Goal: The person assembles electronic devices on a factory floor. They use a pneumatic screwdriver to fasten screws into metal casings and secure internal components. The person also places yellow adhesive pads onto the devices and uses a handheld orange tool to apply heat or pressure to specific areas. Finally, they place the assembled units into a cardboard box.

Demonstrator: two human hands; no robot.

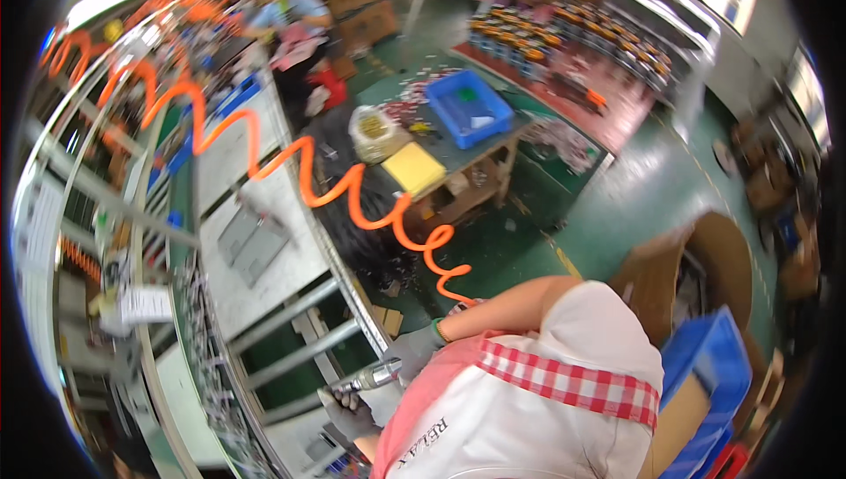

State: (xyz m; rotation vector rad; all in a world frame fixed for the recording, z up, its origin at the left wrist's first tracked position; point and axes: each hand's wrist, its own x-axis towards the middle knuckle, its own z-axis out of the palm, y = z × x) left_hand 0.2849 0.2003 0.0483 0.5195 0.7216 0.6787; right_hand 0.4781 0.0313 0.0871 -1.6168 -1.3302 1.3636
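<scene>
My right hand (412, 354), in a grey glove with a green band at the wrist, is closed around a silver, cylindrical power screwdriver (377, 376). The tool points left and down over the edge of the metal-framed bench (348, 331). Close to its front end is my left hand (350, 415), also gloved in grey, with its fingers curled; what they hold is too small to make out. An orange coiled air hose (352, 201) runs down from the upper left and ends behind my right forearm. A grey flat panel (253, 245) lies on the white bench top further off.
A conveyor line (181, 241) runs along the left. Ahead stands a table with a blue bin (469, 107), a yellow block (414, 169) and a bag of small parts (372, 133). A blue crate (709, 364) and cardboard box (656, 272) sit to my right. Another person (295, 16) works far off.
</scene>
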